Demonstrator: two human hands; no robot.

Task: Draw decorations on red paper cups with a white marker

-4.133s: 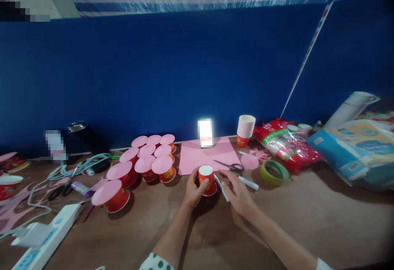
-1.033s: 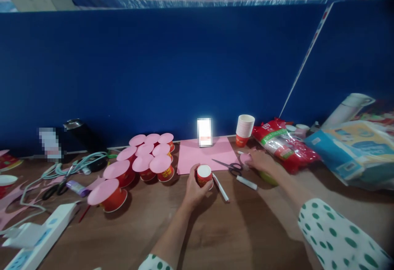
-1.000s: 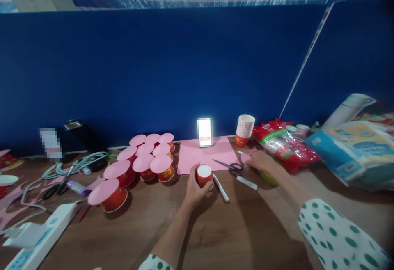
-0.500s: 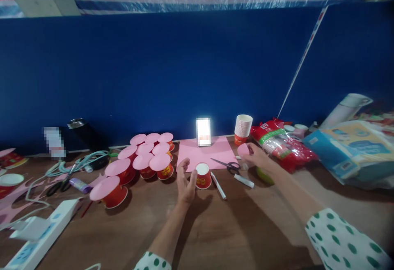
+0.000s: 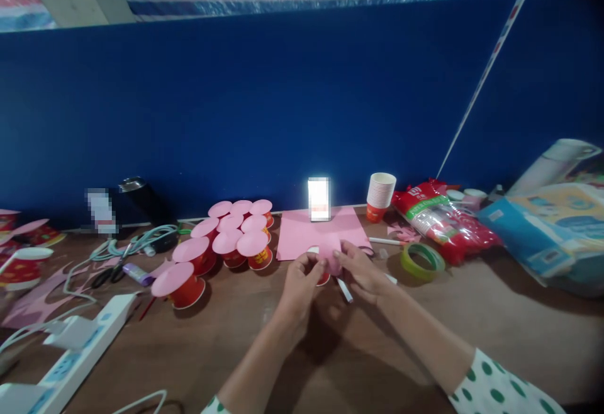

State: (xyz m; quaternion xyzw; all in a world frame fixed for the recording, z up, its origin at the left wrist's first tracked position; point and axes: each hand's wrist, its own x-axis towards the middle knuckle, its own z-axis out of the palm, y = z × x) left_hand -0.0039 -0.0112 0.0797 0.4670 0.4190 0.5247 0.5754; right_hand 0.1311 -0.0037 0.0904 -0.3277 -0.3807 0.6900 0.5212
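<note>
On the left of your table [image 5: 264, 363] stand red cups [image 5: 191, 293] with round pink papers [image 5: 173, 279] on top. In the middle, in front of you, is the pink disc [image 5: 333, 255], plain and thin, a little blurred. It is held up near one more red cup [image 5: 323, 280], mostly hidden by your hands. The fingers of your left hand [image 5: 301, 283] are almost closed and pinch the disc's left edge. The fingers of your right hand [image 5: 365, 274] pinch its right edge, with only a narrow gap. Further right lies the tape roll [image 5: 415, 270].
</note>
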